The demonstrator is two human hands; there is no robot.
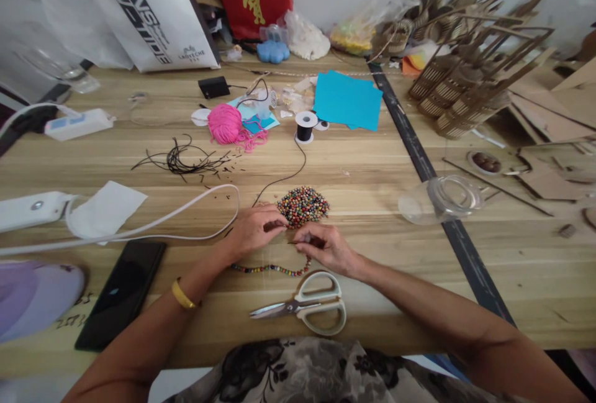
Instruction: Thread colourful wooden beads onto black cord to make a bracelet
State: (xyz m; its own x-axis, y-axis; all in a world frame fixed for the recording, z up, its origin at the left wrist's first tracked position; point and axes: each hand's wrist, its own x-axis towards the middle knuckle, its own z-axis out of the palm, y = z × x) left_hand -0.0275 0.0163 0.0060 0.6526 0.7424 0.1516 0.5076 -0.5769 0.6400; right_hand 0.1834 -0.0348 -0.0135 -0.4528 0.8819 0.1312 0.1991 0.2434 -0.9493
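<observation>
A: Hands, two, state of?
B: Apart, a narrow gap between. Right hand (329, 249): finger and thumb pinched on black cord (279, 181), a short tip protruding toward the left. Left hand (257, 229): fingertips drawn together at the pile's lower left edge; whether a bead sits between them is too small to tell.

A: Bead pile (305, 204)?
B: One, multicoloured, loose, heaped just beyond both hands on the wooden table (372, 201).

A: Bead strand (270, 269)?
B: One, lying in a shallow curve below the hands, its right end rising to the right hand.

A: Cord supply?
B: Spool (305, 128), black-wound, upright beyond the pile; its cord slants down toward the left hand.

A: Near edge?
B: Scissors (293, 307), one pair, pale handles, between the strand and the table's front edge, blades pointing left.

A: Room sideways?
B: Right: bare wood as far as a clear container (454, 198) overlapping a black strip (414, 158). Left: tighter; a white cable (46, 249) loops close to the left wrist, with a phone (118, 297) outside that forearm.
</observation>
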